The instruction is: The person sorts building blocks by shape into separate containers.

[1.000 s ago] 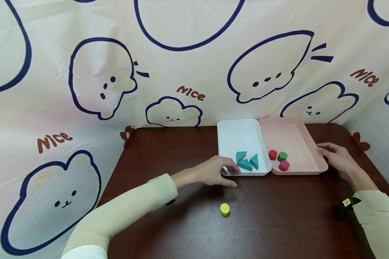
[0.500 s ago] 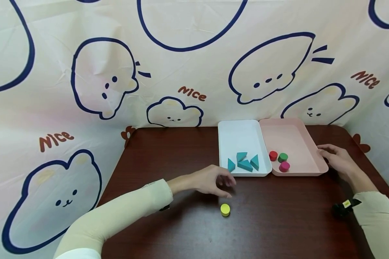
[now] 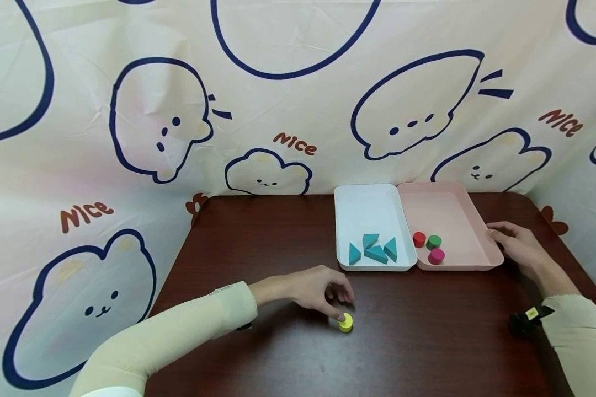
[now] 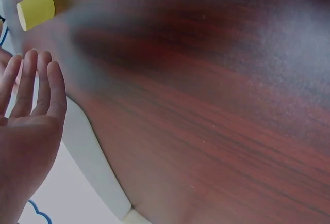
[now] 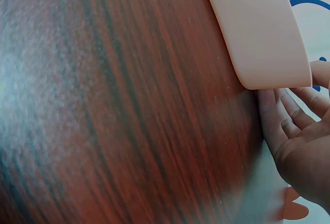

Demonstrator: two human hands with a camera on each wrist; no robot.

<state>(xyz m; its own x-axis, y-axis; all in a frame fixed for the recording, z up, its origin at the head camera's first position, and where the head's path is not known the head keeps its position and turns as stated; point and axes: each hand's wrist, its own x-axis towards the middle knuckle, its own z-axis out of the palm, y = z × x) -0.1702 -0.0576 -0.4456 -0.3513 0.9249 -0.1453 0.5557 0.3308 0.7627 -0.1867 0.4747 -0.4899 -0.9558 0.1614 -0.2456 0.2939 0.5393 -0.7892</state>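
Observation:
In the head view, a yellow cylinder block (image 3: 346,323) lies on the dark wooden table. My left hand (image 3: 318,289) hovers right beside it with relaxed fingers, the thumb tip overlapping its upper edge. From the left wrist, the fingers (image 4: 44,87) look straight and apart from the yellow cylinder block (image 4: 37,10); the thumb is mostly out of that view. My right hand (image 3: 519,245) rests against the right side of the pink tray (image 3: 457,212). Its fingers (image 5: 289,115) lie fairly straight along the tray's outer wall (image 5: 268,33).
Red (image 3: 419,239), green (image 3: 434,242) and magenta (image 3: 436,256) cylinder blocks sit in the pink tray's left front. A white tray (image 3: 367,207) adjoins it on the left, with several teal triangular blocks (image 3: 376,254) near its front. A printed cloth (image 3: 258,121) hangs behind the table.
My left hand has moved away from the white tray toward me, down to the yellow cylinder block. A teal block it partly covered now shows fully in the tray. The right hand stays put.

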